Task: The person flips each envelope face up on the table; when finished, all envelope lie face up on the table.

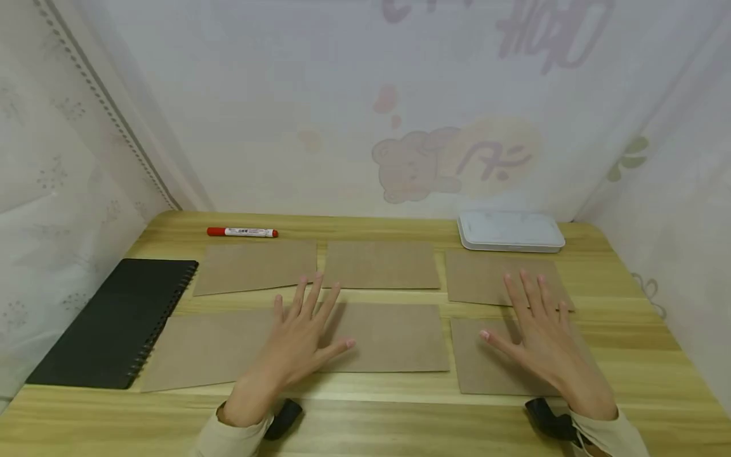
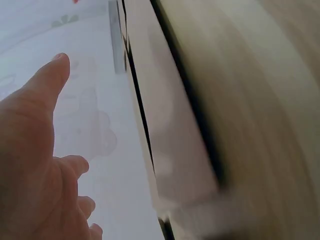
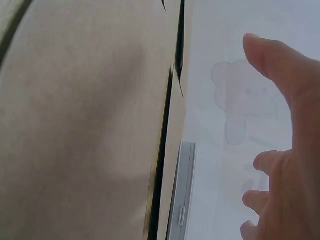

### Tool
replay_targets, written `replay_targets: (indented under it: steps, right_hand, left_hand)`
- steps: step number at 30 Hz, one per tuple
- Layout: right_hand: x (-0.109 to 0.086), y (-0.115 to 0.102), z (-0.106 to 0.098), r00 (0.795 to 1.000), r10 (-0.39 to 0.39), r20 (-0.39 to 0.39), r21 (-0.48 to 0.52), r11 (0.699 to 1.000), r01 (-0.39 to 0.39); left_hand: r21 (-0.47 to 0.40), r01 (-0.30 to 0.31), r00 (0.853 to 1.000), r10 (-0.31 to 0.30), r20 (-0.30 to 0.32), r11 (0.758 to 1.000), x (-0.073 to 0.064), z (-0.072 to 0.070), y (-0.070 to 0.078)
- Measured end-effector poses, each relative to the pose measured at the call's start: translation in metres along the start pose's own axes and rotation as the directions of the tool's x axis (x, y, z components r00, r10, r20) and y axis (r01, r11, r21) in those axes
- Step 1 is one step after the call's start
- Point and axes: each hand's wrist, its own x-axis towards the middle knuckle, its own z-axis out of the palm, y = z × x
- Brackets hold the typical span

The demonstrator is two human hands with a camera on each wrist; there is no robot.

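Six-piece wording aside, several flat brown cardboard pieces lie in two rows on the wooden table. My left hand (image 1: pixel 297 343), fingers spread, is over the gap between the front-left cardboard piece (image 1: pixel 211 346) and the front-middle cardboard piece (image 1: pixel 394 336). Spread in the same way, my right hand (image 1: pixel 542 343) hovers over the front-right cardboard piece (image 1: pixel 485 368), its fingertips overlapping the back-right cardboard piece (image 1: pixel 474 276). Both palms hold nothing. In the left wrist view the thumb (image 2: pixel 47 80) stands apart from the fingers; the right wrist view shows the right thumb (image 3: pixel 280 60) likewise.
A black spiral notebook (image 1: pixel 114 324) lies at the left. Along the back are a red-and-white marker (image 1: pixel 242 232), the back-left cardboard piece (image 1: pixel 257 266), the back-middle cardboard piece (image 1: pixel 382 265) and a white case (image 1: pixel 511 230). Printed curtains enclose the table (image 1: pixel 400 419).
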Motion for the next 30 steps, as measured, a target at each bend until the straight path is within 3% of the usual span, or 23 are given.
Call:
replay_targets:
  steps: [12, 21, 30]
  right_hand:
    - [-0.002, 0.009, -0.003, 0.997, -0.068, -0.034, 0.016, 0.998, 0.068]
    - [0.006, 0.016, -0.013, 0.988, -0.151, -0.023, 0.060, 0.987, 0.152]
    - [0.007, 0.019, -0.025, 0.983, -0.161, 0.091, 0.119, 0.982, 0.150]
  left_hand:
    - [-0.078, -0.106, 0.990, 0.113, 0.087, 0.991, 0.021, 0.001, 0.035]
    - [-0.105, -0.212, 0.968, 0.223, 0.113, 0.972, 0.033, 0.009, 0.063]
    - [-0.098, -0.248, 0.953, 0.260, 0.153, 0.964, 0.053, 0.009, 0.085]
